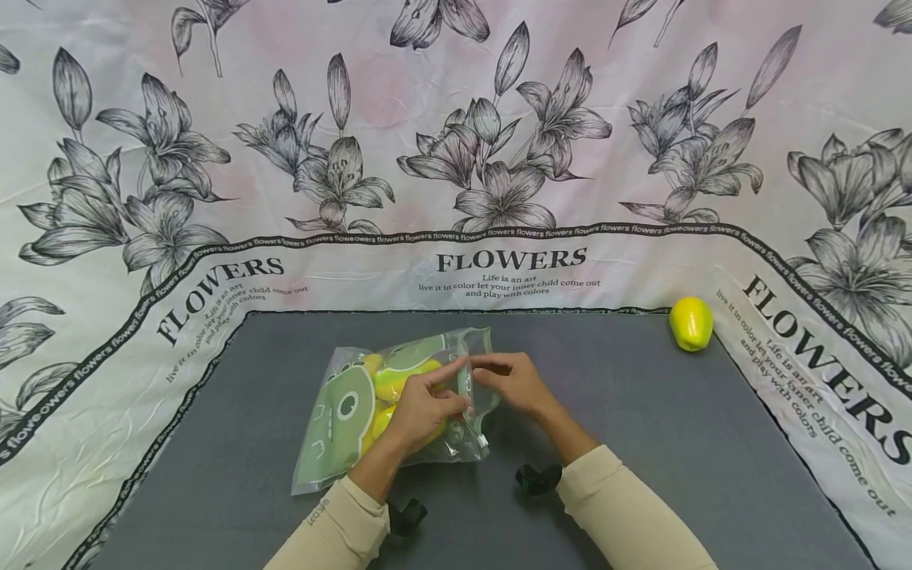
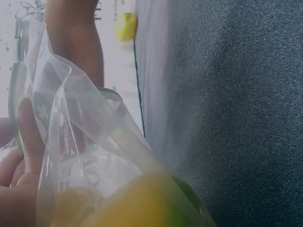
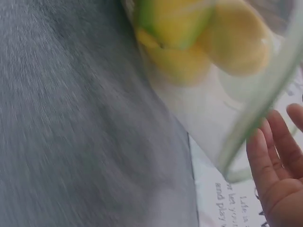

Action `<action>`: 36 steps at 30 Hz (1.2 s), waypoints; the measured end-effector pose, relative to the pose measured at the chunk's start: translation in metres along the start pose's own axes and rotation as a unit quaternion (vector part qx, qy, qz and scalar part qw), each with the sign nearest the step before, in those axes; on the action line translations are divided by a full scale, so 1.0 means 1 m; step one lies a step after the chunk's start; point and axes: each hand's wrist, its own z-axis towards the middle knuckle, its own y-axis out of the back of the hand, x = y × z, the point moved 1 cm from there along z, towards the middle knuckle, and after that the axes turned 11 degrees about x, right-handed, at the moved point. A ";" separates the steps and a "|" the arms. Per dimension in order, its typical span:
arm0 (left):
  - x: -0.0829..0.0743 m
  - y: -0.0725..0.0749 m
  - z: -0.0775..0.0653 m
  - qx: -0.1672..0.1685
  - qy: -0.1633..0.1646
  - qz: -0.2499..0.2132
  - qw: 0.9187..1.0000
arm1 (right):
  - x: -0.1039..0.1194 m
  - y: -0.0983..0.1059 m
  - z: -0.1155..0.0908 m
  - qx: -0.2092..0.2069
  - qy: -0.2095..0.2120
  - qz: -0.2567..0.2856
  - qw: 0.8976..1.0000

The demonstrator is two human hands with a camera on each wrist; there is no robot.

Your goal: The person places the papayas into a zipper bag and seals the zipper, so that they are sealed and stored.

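A clear zip bag (image 1: 335, 443) with a green cartoon print lies tilted on the table. Through its film show several yellow fruits (image 1: 409, 382), some tinged green. My left hand (image 1: 420, 412) lies across the bag and pinches its open-end edge between thumb and fingers. At the same end, my right hand (image 1: 518, 385) has thumb and forefinger brought together on the edge. The right wrist view shows this hand's lower fingers (image 3: 279, 146) fairly straight beside the rim. A zip slider (image 1: 483, 441) sits at the near corner of the bag.
One yellow fruit (image 1: 691, 324) stands apart at the back right corner of the grey table (image 1: 606, 372). A white flower-printed cloth (image 1: 342, 269) rises behind and along both sides. Black wrist straps (image 1: 539, 480) sit at the sleeve cuffs.
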 end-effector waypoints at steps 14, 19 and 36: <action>-0.002 0.005 0.000 -0.009 -0.012 -0.015 1.000 | 0.006 0.056 -0.020 -0.101 -0.007 -0.021 0.995; -0.001 0.005 0.000 -0.005 -0.014 -0.017 1.000 | 0.005 0.074 -0.032 -0.126 -0.007 -0.043 0.991; 0.003 0.005 -0.003 0.001 -0.005 0.003 1.000 | 0.006 0.132 -0.066 -0.228 -0.026 -0.096 0.969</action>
